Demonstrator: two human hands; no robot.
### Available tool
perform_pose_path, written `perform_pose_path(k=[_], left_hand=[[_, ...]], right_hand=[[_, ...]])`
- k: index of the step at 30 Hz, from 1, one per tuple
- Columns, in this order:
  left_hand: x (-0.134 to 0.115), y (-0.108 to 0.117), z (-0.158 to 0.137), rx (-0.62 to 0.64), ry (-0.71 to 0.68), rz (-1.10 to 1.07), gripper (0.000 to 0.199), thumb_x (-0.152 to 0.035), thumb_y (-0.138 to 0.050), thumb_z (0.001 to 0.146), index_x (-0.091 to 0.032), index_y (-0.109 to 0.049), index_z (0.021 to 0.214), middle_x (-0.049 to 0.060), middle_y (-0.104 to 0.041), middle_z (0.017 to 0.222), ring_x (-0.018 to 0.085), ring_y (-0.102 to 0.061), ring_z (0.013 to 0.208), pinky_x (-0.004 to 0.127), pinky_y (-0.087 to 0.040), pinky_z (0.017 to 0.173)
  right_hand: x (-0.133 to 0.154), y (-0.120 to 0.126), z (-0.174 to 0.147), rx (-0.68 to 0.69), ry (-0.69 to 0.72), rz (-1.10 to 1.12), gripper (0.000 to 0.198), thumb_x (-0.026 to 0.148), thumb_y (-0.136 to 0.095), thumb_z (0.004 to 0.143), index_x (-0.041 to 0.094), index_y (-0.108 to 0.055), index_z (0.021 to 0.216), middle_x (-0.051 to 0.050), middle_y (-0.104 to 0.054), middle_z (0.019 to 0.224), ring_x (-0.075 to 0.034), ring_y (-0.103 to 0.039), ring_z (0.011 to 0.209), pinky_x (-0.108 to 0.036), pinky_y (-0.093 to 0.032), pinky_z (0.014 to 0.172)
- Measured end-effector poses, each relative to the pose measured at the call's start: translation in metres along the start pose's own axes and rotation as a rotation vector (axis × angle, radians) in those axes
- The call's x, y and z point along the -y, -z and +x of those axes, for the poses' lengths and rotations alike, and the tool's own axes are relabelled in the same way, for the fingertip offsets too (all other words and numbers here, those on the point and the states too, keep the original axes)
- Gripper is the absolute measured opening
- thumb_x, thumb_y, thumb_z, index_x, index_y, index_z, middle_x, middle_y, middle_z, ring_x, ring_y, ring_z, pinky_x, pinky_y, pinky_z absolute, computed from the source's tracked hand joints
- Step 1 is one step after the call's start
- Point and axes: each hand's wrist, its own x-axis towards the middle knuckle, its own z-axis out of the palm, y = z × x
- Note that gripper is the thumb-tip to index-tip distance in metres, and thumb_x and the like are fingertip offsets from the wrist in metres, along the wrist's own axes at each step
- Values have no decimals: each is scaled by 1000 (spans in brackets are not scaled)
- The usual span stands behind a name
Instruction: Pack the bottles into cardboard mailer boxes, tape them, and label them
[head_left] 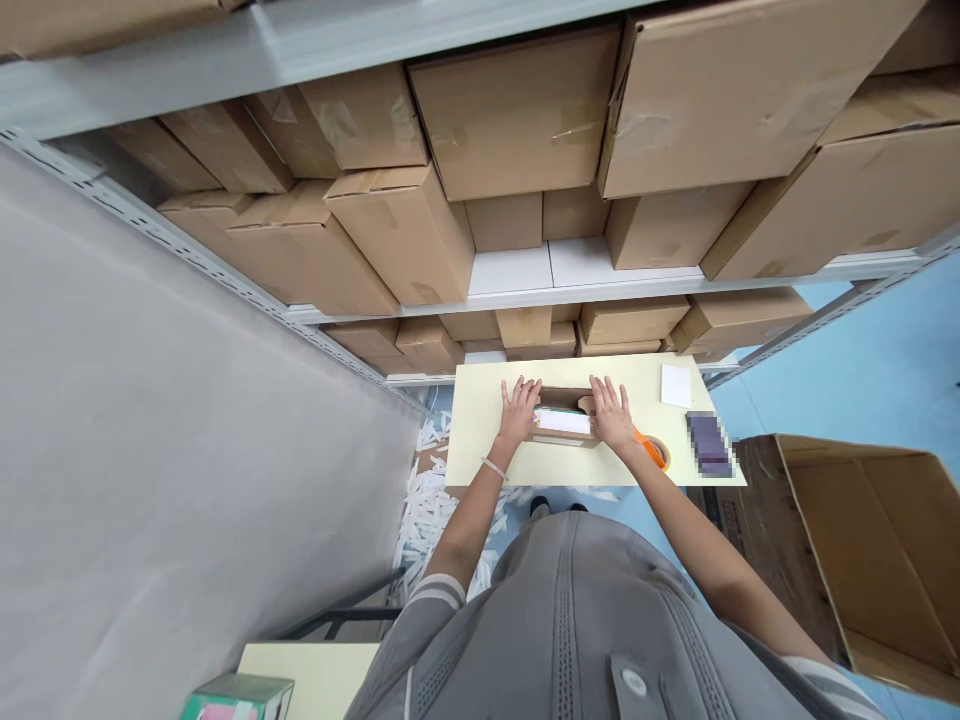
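A small cardboard box (561,438) stands open-topped on the pale yellow tabletop (480,460) in front of me. A white item (562,420) shows inside it, too small to name. My left hand (517,410) touches the left end of the box, fingers stretched out and apart. At the opposite end my right hand (613,412) lies against the box, its fingers also spread and pointing away from me. Close by my right wrist is a roll of tape (660,452) with an orange holder (646,445), partly covered by the arm.
White paper (675,385) and a pixelated dark object (709,444) lie at the tabletop's right. A large open carton (862,540) stands right of it. Shelves (517,290) loaded with cardboard boxes rise ahead. White scraps (435,510) litter the floor beside the left wall (187,400).
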Motion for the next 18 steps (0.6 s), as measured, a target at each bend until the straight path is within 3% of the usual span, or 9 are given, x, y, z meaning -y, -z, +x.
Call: perform_pose_path(k=[3,6,8,12,18], left_hand=[[0,-4,-10,-19,-21,6,60,-12,-47,89,-20,-38,147,12,-50,147,27,-33,146,63,0,123],[-1,-12,-25,-30,-68,-4,51,-9,-38,92,-20,-47,141,11,-57,142,22,-42,141,58,1,125],[-5,-19,-35,-27,-76,-9,50,-10,-34,95,-19,-46,143,11,-55,144,21,-42,142,56,-2,126],[-22,-34,-49,-23,-40,-29,51,-25,-32,100,-15,-36,151,11,-38,157,23,-28,149,54,-9,126],[-57,-50,-51,4,-34,-68,58,-40,-30,102,-18,-27,155,7,-26,162,23,-18,152,52,-10,126]], right_hand=[[-1,-2,-8,24,72,-46,69,11,-45,83,10,-33,151,-16,-54,142,-29,-33,145,-52,-12,123],[1,-10,-27,37,113,-51,56,13,-37,90,10,-44,146,-15,-56,141,-27,-38,142,-50,-15,123],[4,-17,-41,26,99,-39,54,20,-32,96,10,-41,148,-15,-51,147,-27,-36,144,-52,-17,122],[10,-28,-58,12,43,-15,59,33,-26,100,11,-28,155,-14,-41,155,-27,-31,147,-55,-18,120],[17,-30,-54,18,-4,7,61,35,-25,100,12,-24,157,-14,-37,157,-29,-28,148,-58,-16,120]])
